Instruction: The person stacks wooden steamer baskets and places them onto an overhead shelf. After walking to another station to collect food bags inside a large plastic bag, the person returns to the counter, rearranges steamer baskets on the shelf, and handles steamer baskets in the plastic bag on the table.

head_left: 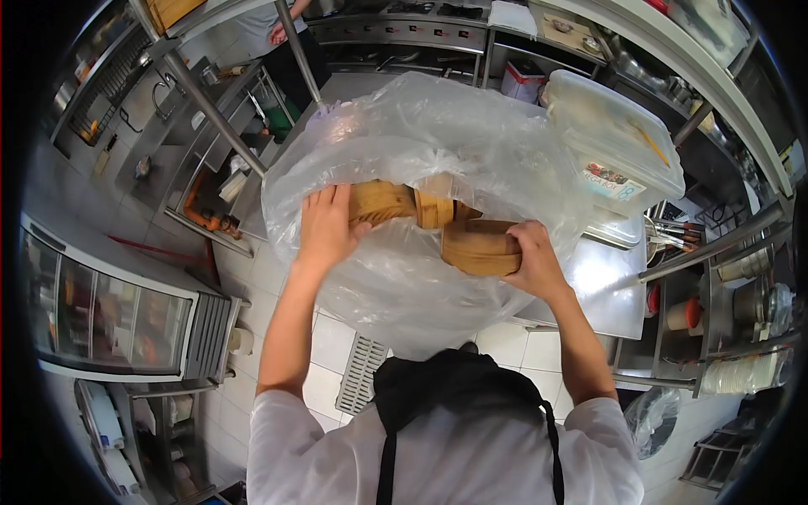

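Note:
A large clear plastic bag [379, 290] is spread in front of me, its mouth gaping towards me. Several bamboo steamers show in the opening, one bamboo steamer [380, 202] at the left and another [433, 209] beside it. At the bag's left edge, my left hand [330, 229] is closed on the plastic, its thumb close by the left steamer. My right hand [536, 259] grips the right end of a round bamboo steamer [480, 248], which is tilted on its side at the front of the opening. The plastic hides the rest of the bag's contents.
Right of the bag, a lidded plastic bin [619, 139] stands on a steel table [602, 286]. Metal posts [215, 114] frame the work area. A glass-front fridge [114, 303] is at left, a stove [396, 34] at the back. Another person [269, 38] stands back left.

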`<state>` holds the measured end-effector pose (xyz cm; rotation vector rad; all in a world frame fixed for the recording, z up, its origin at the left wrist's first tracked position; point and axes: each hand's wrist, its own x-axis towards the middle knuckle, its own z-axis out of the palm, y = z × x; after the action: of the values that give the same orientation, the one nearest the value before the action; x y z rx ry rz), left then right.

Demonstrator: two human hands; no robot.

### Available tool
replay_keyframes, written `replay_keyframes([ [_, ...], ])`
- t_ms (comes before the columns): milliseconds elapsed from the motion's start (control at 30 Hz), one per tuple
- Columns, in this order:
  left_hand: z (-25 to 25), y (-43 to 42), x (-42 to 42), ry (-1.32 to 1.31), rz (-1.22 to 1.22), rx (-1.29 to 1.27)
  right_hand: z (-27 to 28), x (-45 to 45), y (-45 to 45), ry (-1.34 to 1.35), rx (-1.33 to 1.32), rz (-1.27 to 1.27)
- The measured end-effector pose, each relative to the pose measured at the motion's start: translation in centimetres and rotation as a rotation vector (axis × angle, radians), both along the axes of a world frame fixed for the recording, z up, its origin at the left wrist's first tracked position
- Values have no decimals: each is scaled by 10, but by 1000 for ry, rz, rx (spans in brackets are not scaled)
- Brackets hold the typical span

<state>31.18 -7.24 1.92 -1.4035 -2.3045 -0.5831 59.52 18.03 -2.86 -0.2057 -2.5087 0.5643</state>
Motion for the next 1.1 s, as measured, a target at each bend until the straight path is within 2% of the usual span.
replay_keyframes([
  [33,4,4,-7,17,54,-139,-1,3,-6,10,-128,-76],
  [133,30,25,-12,-502,243,-541,-12,5,-4,166,-522,-168],
  [200,16,16,-9,-414,41,-255,-14,3,-5,365,-880,-144],
  [233,7,7,-4,-376,-64,-118,-15,4,-5,424,-963,-158],
  [333,20,-17,26,-311,-172,-14,-19,10,4,552,-1238,-176],
  [400,36,-34,37,-146,-226,55,-19,8,6,686,-1489,-136],
  [467,56,-48,45,-142,-387,114,-21,4,4,809,-1681,-148],
  [600,58,-40,71,-117,-689,209,-31,19,7,953,-1767,-109],
  [633,53,-32,83,-120,-707,155,-24,30,5,1012,-1757,-122],
  [700,28,-4,110,-136,-811,164,-20,57,13,1135,-1668,-192],
  [767,1,29,142,-178,-891,182,6,95,17,1234,-1543,-272],
  [900,-44,95,212,-118,-969,240,24,182,33,1499,-1442,-421],
  [967,-81,136,245,-29,-973,328,29,214,29,1606,-1388,-503],
  [1033,-109,171,276,7,-956,303,16,249,27,1603,-1329,-543],
  [1100,-149,198,298,-1,-956,67,-1,269,17,1548,-1279,-635],
])
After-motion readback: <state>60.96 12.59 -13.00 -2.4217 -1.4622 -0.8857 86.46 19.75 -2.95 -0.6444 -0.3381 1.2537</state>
